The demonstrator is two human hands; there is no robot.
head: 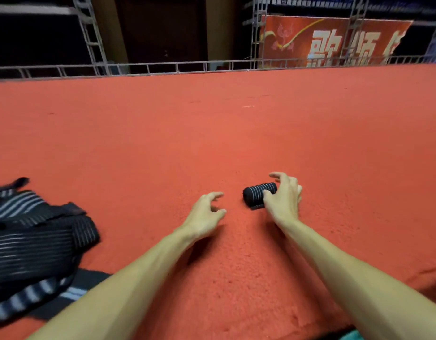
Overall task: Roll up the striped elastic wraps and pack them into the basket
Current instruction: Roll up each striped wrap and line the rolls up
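Black striped elastic roll (pixel 259 195) on the red carpeted platform (pixel 212 131), grip of the right hand (pixel 284 197) clamped round its end: pin the loose tail with the empty, loosely curled left hand (pixel 207 211) just beside, then lift without unwinding.

- Both bare forearms are stretched forward from the lower edge of the view, and they converge towards the middle.
- The left forearm (pixel 128 278) is angled up and to the right.
- The left hand (pixel 207 212) is held palm-down, with the fingers loosely curled and the thumb set apart; nothing is held in it.
- The right forearm (pixel 347 271) is angled up and to the left.
- The right hand (pixel 283 197) is curled round the right end of a rolled wrap (pixel 257 193), with the thumb laid on its near side and the fingers arched over its far side.
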